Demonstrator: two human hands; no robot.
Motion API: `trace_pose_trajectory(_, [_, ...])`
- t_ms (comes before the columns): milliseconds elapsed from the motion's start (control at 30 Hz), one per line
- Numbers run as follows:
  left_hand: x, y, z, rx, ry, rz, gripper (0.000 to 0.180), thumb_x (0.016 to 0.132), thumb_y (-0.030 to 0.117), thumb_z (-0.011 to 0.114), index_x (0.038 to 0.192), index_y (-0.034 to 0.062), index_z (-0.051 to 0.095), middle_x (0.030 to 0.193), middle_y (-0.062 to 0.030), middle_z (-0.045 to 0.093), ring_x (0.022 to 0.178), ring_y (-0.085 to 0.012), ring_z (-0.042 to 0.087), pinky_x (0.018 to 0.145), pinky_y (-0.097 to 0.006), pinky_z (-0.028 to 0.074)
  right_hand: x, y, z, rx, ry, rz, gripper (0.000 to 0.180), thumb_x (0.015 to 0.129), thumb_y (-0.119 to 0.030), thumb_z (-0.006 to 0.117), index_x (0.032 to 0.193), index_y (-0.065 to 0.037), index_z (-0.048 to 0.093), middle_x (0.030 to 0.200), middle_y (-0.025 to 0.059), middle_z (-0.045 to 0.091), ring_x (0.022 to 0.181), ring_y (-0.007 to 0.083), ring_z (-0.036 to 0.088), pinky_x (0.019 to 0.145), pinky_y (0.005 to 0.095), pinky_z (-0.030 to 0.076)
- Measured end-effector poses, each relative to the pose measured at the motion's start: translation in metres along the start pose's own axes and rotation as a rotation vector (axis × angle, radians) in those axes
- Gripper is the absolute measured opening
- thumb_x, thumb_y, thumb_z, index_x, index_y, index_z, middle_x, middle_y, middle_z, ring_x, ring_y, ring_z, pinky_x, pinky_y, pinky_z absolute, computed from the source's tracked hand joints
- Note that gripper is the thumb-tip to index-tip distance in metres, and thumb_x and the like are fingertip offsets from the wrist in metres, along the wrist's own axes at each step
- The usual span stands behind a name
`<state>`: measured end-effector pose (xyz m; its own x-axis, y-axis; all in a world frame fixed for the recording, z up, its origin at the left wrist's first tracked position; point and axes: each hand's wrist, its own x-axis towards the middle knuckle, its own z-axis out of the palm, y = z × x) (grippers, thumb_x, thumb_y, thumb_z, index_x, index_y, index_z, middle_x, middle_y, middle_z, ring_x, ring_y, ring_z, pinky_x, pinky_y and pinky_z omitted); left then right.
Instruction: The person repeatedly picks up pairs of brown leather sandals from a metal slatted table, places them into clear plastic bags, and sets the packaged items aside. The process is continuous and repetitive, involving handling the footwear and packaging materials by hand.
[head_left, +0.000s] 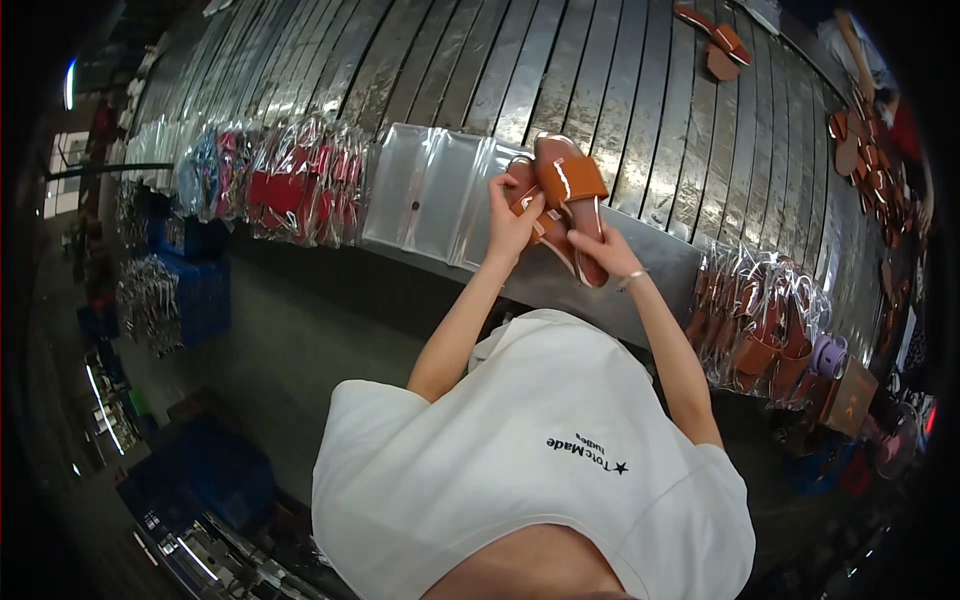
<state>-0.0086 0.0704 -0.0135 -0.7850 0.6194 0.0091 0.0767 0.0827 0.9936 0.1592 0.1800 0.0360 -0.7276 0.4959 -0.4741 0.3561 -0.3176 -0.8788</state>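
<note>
Two brown slide sandals are in my hands above the near edge of the slatted metal table. My left hand (512,215) grips the left sandal (548,232), which is tilted and partly covered by my fingers. My right hand (610,250) is closed around the lower end of the right sandal (572,180), whose wide orange-brown strap faces up. The two sandals lie close side by side and overlap. Just left of them, a stack of clear plastic bags (418,195) rests along the table edge.
Left of the bags lie bagged red sandals (305,185) and bagged blue and pink ones (213,175). Bagged brown sandals (755,315) sit at the right edge beside a purple tape roll (828,355) and a cardboard box (850,393). Loose sandals (722,48) lie on the slatted table (460,70).
</note>
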Motion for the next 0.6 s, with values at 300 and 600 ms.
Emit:
trace_pose_trajectory(300, [0.023,-0.081,-0.084,0.663,-0.043,0.364,0.015,0.092,0.019,0.05,0.099,0.0059,0.053,0.11,-0.0119,0.061,0.093,-0.0295,0.061,0.081,-0.038,0.046,0.041,0.02,-0.004,-0.935,-0.099,0.262,0.066,0.07,-0.057,0.067,0.105,-0.002,0.059,0.097,0.0176,0.064,0.089,0.0274,0.063,0.079,0.0355,0.047])
trace_pose_trajectory(600, [0.024,0.051,-0.104,0.438,-0.371,0.331,0.01,0.09,0.009,0.047,0.096,0.0017,0.051,0.099,-0.0137,0.065,0.09,-0.0312,0.061,0.079,-0.039,0.047,0.011,0.01,0.054,-0.529,-0.208,-0.006,0.055,0.067,-0.05,0.071,0.093,-0.003,0.065,0.081,0.0165,0.065,0.074,0.0289,0.063,0.069,0.0385,0.047])
